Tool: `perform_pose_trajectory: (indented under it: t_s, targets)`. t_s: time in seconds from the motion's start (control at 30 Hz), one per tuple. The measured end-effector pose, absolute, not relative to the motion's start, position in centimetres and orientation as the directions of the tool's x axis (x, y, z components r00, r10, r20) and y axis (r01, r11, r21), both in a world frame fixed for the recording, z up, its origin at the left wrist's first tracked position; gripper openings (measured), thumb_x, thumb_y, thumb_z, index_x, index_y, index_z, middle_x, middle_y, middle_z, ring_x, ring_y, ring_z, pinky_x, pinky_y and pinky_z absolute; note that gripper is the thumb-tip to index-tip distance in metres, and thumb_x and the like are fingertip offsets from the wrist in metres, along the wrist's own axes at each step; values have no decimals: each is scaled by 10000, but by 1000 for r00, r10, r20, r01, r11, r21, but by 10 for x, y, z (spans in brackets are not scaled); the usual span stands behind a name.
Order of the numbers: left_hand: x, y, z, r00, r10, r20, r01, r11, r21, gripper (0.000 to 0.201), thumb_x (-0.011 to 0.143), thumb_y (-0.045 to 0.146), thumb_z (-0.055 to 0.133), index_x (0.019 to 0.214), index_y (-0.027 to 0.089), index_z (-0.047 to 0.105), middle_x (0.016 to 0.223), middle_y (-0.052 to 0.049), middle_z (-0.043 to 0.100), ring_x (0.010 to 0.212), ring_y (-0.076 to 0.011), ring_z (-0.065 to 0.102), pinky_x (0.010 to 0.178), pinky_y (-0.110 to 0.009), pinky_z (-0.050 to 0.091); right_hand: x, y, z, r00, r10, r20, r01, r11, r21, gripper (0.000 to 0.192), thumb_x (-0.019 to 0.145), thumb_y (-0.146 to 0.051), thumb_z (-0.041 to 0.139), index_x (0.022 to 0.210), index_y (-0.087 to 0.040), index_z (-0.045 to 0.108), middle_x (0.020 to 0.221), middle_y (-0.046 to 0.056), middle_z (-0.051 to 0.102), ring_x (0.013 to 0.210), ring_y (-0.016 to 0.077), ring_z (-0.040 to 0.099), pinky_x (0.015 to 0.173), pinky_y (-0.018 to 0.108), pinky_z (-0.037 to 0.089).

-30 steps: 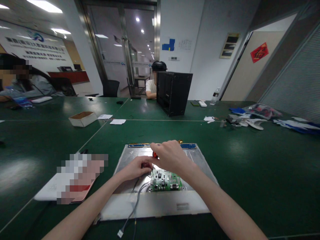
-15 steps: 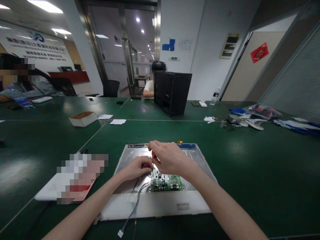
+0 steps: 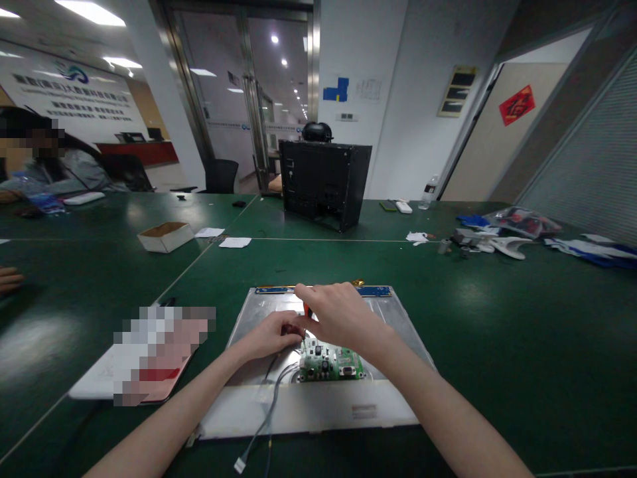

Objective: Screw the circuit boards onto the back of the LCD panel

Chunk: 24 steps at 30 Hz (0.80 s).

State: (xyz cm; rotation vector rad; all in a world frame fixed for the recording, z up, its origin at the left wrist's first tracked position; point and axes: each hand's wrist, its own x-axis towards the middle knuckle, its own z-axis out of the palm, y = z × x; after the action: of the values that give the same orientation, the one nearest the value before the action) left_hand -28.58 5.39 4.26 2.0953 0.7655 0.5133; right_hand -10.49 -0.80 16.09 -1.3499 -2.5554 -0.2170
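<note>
A flat metal-backed display panel (image 3: 338, 401) lies in front of me, with a green circuit board (image 3: 331, 364) on its middle. My right hand (image 3: 343, 315) is closed around the red-orange handle of a screwdriver (image 3: 307, 310), held upright with its thin shaft pointing down at the board's upper left corner. Close beside that shaft, my left hand (image 3: 273, 334) rests with thumb and fingers pinched together; what is between them is hidden. Grey cables (image 3: 273, 403) run from the board's left side over the panel's near edge, ending in a white connector (image 3: 239, 465).
Left of the panel lie a white item and a pink item (image 3: 186, 342), partly pixelated. A small open box (image 3: 166, 238) and papers (image 3: 235, 243) are farther back. Across the table a person sits behind a black case (image 3: 323, 179). Another person's hand (image 3: 10, 280) shows at the left edge.
My right hand has turned slightly around the screwdriver handle, while my left hand stays put. Across the table, the black case has rotated and shifted left. Another person's hand has appeared at the left edge.
</note>
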Motion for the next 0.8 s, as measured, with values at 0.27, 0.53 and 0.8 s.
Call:
perform_pose_trajectory:
  t_s: [0.27,0.53,0.8]
  targets:
    - [-285,51,43,682,731,28,422,-425,801,76,740,187,599,793,136,619,757,-16,638,701,-157,581,659,-256,457,-113,-5,157,-517,802,300,848,529,46,158,894,-339,451,845,-207,522,734,10,659,604,132,571,492,284,163]
    - [-285,52,44,716,696,42,370,-430,824,80,759,182,583,803,130,624,773,-26,656,707,-159,587,664,-255,453,-115,-7,157,-541,778,318,821,571,-1,136,849,-254,463,957,-173,477,810,30,658,629,146,565,494,283,201]
    - [-286,54,38,712,700,54,378,-446,811,108,728,134,555,812,137,622,747,-4,650,689,-147,565,641,-237,441,-112,-16,166,-590,765,258,791,612,-6,122,853,-231,443,957,-172,470,900,60,630,704,158,559,514,271,278]
